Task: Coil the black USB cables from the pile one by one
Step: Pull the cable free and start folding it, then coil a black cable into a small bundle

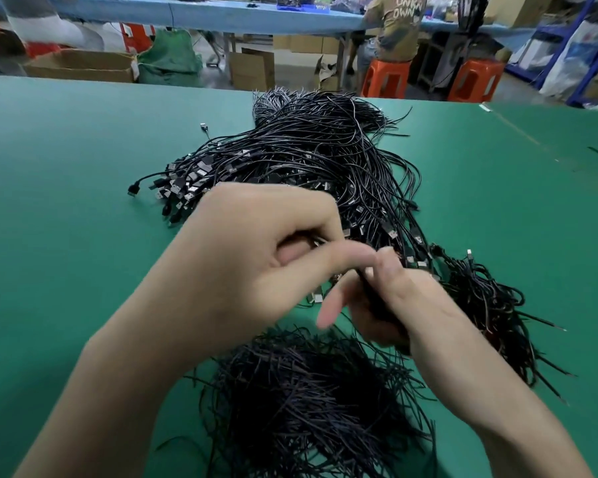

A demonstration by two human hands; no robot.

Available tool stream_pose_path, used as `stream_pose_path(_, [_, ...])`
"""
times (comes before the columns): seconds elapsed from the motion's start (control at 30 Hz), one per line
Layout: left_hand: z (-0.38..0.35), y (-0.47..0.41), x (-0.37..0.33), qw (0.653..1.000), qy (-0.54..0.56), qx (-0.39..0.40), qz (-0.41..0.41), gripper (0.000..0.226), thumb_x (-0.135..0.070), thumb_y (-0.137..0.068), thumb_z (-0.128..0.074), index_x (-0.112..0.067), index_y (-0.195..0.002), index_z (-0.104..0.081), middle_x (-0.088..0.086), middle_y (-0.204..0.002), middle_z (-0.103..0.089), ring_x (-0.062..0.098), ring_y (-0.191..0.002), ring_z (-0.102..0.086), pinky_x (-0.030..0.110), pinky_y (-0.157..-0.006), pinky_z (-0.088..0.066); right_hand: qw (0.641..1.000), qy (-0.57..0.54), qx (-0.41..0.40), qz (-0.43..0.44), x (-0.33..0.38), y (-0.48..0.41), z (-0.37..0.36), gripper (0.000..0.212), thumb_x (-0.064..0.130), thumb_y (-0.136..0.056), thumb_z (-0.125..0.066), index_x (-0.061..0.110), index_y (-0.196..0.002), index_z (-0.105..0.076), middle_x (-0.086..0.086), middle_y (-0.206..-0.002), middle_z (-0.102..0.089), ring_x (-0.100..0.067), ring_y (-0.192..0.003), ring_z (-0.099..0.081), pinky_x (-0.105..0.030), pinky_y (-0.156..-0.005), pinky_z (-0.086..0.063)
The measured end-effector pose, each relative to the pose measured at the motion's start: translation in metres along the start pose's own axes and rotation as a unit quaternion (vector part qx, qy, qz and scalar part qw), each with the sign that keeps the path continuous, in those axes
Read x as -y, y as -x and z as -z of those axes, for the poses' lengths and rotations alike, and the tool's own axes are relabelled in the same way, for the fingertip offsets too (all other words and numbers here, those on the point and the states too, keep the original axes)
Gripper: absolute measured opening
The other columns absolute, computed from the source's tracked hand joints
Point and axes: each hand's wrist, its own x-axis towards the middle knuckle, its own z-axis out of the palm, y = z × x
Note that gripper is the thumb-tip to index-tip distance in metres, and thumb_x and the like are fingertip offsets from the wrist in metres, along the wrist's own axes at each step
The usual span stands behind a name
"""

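From the head view, the green bench (66, 150) shows its far edge running straight across the upper part of the picture. A broad stretch of bare green lies along its left side, and a narrower stretch runs toward the far right corner. The pile of black USB cables (308, 157) sits in the middle of the bench and reaches almost to the far edge, with its plug ends fanned toward the left. Nearer to us, a heap of thin black strands (308, 391) spreads by the near edge, between our forearms. A smaller dark tangle (487, 298) lies just right of our hands. Both hands meet above the near end of the pile. Our left hand (256, 257) has its fingers curled inward around a glint of metal, which seems to be a plug, and one finger stretches right to touch the other hand. Our right hand (404, 298) is clamped on one cable (373, 294), a dark length running down through its grip, though motion blur hides how the fingers lie. Beyond the far edge, a person (394, 29) sits on an orange stool (385, 77) at a blue table.
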Motion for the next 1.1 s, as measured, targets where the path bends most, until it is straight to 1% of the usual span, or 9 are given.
stream_pose_path(0.17, [-0.026, 0.001, 0.015, 0.992, 0.116, -0.004, 0.048, 0.028, -0.029, -0.107, -0.053, -0.015, -0.092, -0.073, -0.004, -0.075, -0.065, 0.015, -0.075, -0.063, 0.034, -0.069, -0.050, 0.957, -0.263, 0.120, -0.031, 0.000, 0.010, 0.010, 0.038, 0.034, -0.101, -0.041, 0.019, -0.078, -0.067, 0.007, -0.056, -0.028, -0.011, -0.050, -0.023, -0.028, -0.049, -0.016])
stream_pose_path(0.27, [-0.042, 0.003, 0.020, 0.986, 0.095, 0.097, 0.092, 0.028, -0.027, -0.110, -0.044, -0.025, -0.120, -0.071, -0.005, -0.093, -0.073, 0.018, -0.087, -0.068, 0.042, -0.078, -0.055, 0.944, -0.330, 0.005, 0.018, 0.000, 0.007, 0.015, 0.032, 0.036, -0.101, -0.044, 0.020, -0.081, -0.063, 0.011, -0.055, -0.037, -0.004, -0.046, -0.030, -0.021, -0.045, -0.024])
stream_pose_path(0.37, [-0.054, 0.005, 0.012, 0.966, 0.090, 0.208, 0.127, 0.027, -0.027, -0.109, -0.044, -0.034, -0.122, -0.066, -0.006, -0.083, -0.071, 0.021, -0.070, -0.066, 0.047, -0.067, -0.055, 0.929, -0.320, -0.136, 0.130, 0.003, 0.005, 0.022, 0.031, 0.034, -0.101, -0.044, 0.022, -0.087, -0.069, 0.011, -0.059, -0.050, -0.003, -0.048, -0.044, -0.016, -0.047, -0.039])
stream_pose_path(0.47, [-0.062, 0.002, -0.004, 0.962, 0.083, 0.239, 0.104, 0.025, -0.027, -0.109, -0.045, -0.031, -0.120, -0.068, -0.015, -0.103, -0.074, 0.024, -0.078, -0.066, 0.046, -0.075, -0.055, 0.940, -0.159, -0.219, 0.208, 0.001, 0.007, 0.028, 0.034, 0.030, -0.106, -0.042, 0.022, -0.093, -0.072, 0.005, -0.074, -0.068, -0.013, -0.064, -0.065, -0.024, -0.060, -0.053])
stream_pose_path(0.6, [-0.053, -0.001, -0.006, 0.984, 0.018, 0.177, 0.030, 0.027, -0.034, -0.107, -0.049, -0.026, -0.081, -0.053, -0.011, -0.068, -0.053, 0.011, -0.066, -0.050, 0.039, -0.068, -0.047, 0.923, 0.164, -0.270, 0.221, -0.007, 0.011, 0.033, 0.028, 0.030, -0.109, -0.043, 0.021, -0.098, -0.067, 0.003, -0.085, -0.075, -0.015, -0.081, -0.075, -0.025, -0.073, -0.058])
stream_pose_path(0.73, [-0.034, 0.001, 0.005, 0.998, 0.036, 0.049, 0.013, 0.022, -0.039, -0.099, -0.064, -0.027, -0.083, -0.073, -0.017, -0.066, -0.058, 0.004, -0.063, -0.055, 0.022, -0.061, -0.042, 0.897, 0.381, -0.192, 0.115, -0.020, 0.008, 0.032, 0.042, 0.052, -0.101, -0.039, 0.026, -0.076, -0.059, 0.011, -0.058, -0.060, -0.008, -0.053, -0.059, -0.028, -0.051, -0.048])
stream_pose_path(0.87, [-0.024, 0.005, 0.021, 0.997, 0.072, -0.014, 0.023, 0.021, -0.039, -0.096, -0.068, -0.026, -0.079, -0.072, -0.009, -0.057, -0.046, 0.008, -0.055, -0.044, 0.013, -0.058, -0.029, 0.994, 0.100, 0.011, -0.033, -0.019, 0.007, 0.027, 0.064, 0.063, -0.102, -0.027, 0.024, -0.077, -0.070, 0.012, -0.053, -0.042, -0.006, -0.050, -0.035, -0.015, -0.050, -0.030])
stream_pose_path(1.0, [-0.035, 0.003, 0.023, 0.981, 0.187, -0.032, 0.028, 0.018, -0.027, -0.101, -0.064, -0.019, -0.090, -0.075, -0.007, -0.078, -0.068, 0.011, -0.073, -0.062, 0.018, -0.068, -0.044, 0.966, -0.193, 0.167, -0.052, -0.011, 0.008, 0.020, 0.040, 0.034, -0.107, -0.039, 0.018, -0.086, -0.069, 0.007, -0.059, -0.036, -0.013, -0.053, -0.028, -0.023, -0.052, -0.025])
stream_pose_path(1.1, [-0.049, 0.003, 0.021, 0.973, 0.222, 0.013, 0.067, 0.024, -0.020, -0.107, -0.053, -0.022, -0.116, -0.074, -0.008, -0.103, -0.076, 0.012, -0.098, -0.071, 0.026, -0.086, -0.055, 0.955, -0.279, 0.097, 0.020, -0.007, 0.008, 0.018, 0.032, 0.030, -0.106, -0.043, 0.016, -0.092, -0.067, 0.010, -0.057, -0.043, -0.007, -0.049, -0.032, -0.021, -0.050, -0.029])
